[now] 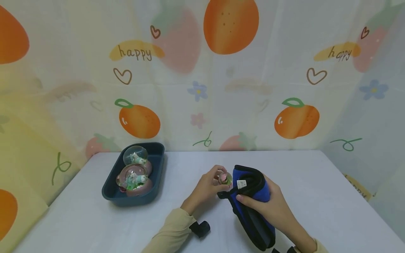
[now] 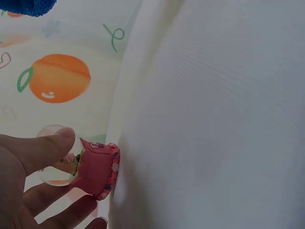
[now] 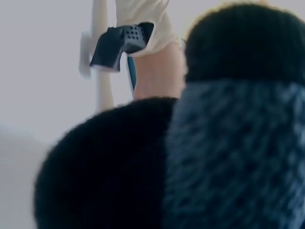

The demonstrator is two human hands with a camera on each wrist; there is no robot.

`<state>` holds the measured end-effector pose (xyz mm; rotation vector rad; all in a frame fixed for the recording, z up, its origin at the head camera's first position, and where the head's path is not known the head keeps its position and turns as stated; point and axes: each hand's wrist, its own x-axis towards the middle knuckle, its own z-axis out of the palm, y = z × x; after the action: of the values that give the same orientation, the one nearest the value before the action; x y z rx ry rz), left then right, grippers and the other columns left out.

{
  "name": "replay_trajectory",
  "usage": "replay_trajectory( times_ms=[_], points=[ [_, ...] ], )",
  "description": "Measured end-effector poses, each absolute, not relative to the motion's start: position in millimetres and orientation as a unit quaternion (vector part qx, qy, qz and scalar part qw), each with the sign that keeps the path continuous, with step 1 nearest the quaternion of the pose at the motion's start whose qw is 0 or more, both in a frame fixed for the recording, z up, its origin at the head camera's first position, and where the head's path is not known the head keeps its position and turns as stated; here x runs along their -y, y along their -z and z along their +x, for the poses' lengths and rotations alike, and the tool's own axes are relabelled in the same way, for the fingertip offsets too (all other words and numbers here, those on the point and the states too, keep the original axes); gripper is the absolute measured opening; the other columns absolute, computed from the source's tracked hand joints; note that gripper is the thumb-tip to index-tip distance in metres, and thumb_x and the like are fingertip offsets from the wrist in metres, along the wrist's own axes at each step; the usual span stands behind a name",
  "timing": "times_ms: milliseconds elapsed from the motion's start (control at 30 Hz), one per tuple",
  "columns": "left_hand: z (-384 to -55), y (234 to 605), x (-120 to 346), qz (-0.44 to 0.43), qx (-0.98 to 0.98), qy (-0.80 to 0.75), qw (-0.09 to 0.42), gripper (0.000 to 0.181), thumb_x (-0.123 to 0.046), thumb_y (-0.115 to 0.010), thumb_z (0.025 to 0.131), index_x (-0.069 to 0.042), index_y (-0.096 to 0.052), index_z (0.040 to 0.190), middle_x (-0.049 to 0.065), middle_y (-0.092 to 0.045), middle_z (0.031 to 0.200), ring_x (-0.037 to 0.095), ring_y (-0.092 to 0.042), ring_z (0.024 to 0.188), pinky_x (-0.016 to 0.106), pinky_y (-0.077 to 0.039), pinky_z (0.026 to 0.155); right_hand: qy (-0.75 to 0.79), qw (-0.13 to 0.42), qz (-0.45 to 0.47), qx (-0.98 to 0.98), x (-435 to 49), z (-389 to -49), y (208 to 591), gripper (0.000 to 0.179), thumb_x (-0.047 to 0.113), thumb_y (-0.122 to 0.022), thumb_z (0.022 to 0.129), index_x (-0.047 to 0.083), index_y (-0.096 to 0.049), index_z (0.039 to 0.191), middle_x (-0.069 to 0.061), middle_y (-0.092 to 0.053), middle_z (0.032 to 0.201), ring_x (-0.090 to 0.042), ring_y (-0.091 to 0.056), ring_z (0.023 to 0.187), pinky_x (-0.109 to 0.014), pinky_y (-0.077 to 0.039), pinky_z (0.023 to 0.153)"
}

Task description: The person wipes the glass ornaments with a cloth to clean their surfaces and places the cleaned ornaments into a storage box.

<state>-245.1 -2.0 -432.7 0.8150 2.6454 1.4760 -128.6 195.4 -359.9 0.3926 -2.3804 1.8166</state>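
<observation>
My left hand (image 1: 207, 184) holds a small snow globe (image 1: 224, 178) with thumb and fingers around its clear ball. In the left wrist view the snow globe's pink base (image 2: 97, 167) faces the tabletop; whether it touches is hard to tell. My right hand (image 1: 276, 207) grips a thick folded blue cloth (image 1: 248, 196) with black edging and a white tag, its thumb across the front. This cloth hangs right beside the globe and fills much of the right wrist view as dark, fuzzy fabric (image 3: 233, 157).
On the left of the white table (image 1: 186, 165) stands a dark blue tray (image 1: 159, 168). Two larger snow globes (image 1: 134, 179) with pinkish bases and pale figures lie in it. A fruit-print curtain (image 1: 177, 116) hangs behind the table.
</observation>
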Motion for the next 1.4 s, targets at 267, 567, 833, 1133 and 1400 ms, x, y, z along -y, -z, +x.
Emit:
replay_trajectory(
  times_ms=[267,567,833,1133,1400],
  points=[
    [-228,427,19,0.313,-0.846,-0.431,-0.013,0.041,-0.008,-0.074,0.087,-0.013,-0.055,0.123,0.006,-0.072,0.108,0.019,-0.062,0.098,0.037,-0.05,0.085,-0.594,0.051,0.119,0.794,-195,-129,361,0.049,0.016,-0.077,0.085,0.013,-0.055,0.129,-0.017,-0.067,0.111,-0.017,-0.07,0.088,-0.032,-0.06,0.072],
    [-196,409,34,0.336,-0.835,-0.436,-0.016,0.046,-0.01,-0.071,0.089,-0.014,-0.051,0.13,-0.004,-0.063,0.101,0.009,-0.055,0.086,0.024,-0.047,0.075,-0.6,0.052,0.109,0.791,-196,-130,362,0.049,0.015,-0.075,0.086,0.011,-0.054,0.129,-0.018,-0.067,0.111,-0.018,-0.071,0.088,-0.032,-0.06,0.073],
    [-172,391,33,0.366,-0.804,-0.469,-0.005,0.047,-0.02,-0.066,0.095,-0.02,-0.046,0.138,0.0,-0.058,0.105,0.004,-0.055,0.083,0.021,-0.05,0.076,-0.608,0.058,0.097,0.786,-194,-130,363,0.047,0.013,-0.072,0.089,0.007,-0.05,0.13,-0.02,-0.065,0.113,-0.016,-0.071,0.088,-0.031,-0.06,0.073],
    [-161,379,31,0.356,-0.804,-0.477,-0.009,0.05,-0.016,-0.07,0.091,-0.014,-0.048,0.136,0.003,-0.063,0.116,0.008,-0.059,0.092,0.022,-0.055,0.085,-0.624,0.038,0.094,0.775,-190,-130,368,0.047,0.015,-0.069,0.091,0.006,-0.046,0.132,-0.021,-0.064,0.112,-0.018,-0.071,0.089,-0.032,-0.06,0.074],
    [-161,378,29,0.421,-0.774,-0.462,-0.099,0.04,-0.002,-0.082,0.077,-0.011,-0.057,0.106,0.001,-0.066,0.092,0.003,-0.057,0.079,0.018,-0.055,0.073,-0.637,-0.045,0.149,0.755,-186,-131,374,0.047,0.017,-0.065,0.094,0.003,-0.043,0.133,-0.02,-0.063,0.111,-0.024,-0.07,0.089,-0.037,-0.06,0.074]
  ],
)
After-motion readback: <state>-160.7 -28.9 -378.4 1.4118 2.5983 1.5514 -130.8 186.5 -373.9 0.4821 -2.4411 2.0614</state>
